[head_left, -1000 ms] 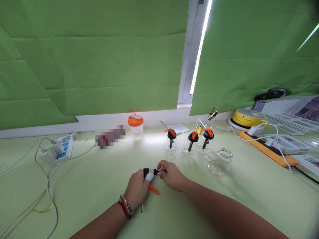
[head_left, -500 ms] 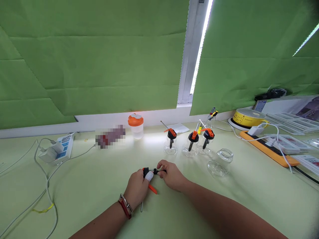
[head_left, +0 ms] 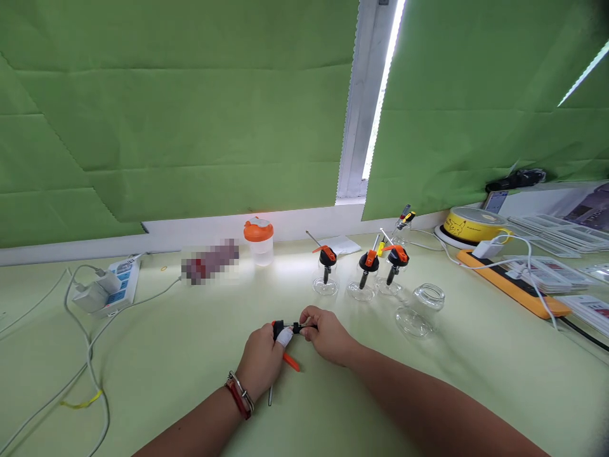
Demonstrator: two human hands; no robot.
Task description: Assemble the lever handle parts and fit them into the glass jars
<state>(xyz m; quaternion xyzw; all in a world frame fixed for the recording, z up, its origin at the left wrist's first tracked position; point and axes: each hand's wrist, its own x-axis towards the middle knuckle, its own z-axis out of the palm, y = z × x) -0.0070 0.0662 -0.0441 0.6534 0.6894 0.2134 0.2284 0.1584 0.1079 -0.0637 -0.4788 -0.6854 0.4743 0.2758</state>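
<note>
My left hand [head_left: 260, 360] is closed round a small black and orange pump head [head_left: 280, 330], whose orange lever [head_left: 292, 362] sticks out below the fingers. A white bandage wraps one left fingertip. My right hand [head_left: 327, 334] pinches the black stem end of the same pump head. A thin metal rod [head_left: 270, 395] lies on the table under my left wrist. Three small glass jars fitted with black and orange pump heads [head_left: 326, 274] [head_left: 365, 278] [head_left: 394, 273] stand beyond my hands. An open glass jar [head_left: 421, 309] with no top sits to their right.
A pale green table [head_left: 190, 355] runs to green blinds. A white power strip [head_left: 108, 288] with cables lies at the left, an orange-lidded container [head_left: 259, 241] at the back, an orange power strip [head_left: 514, 282], a yellow tin [head_left: 474, 225] and papers at the right.
</note>
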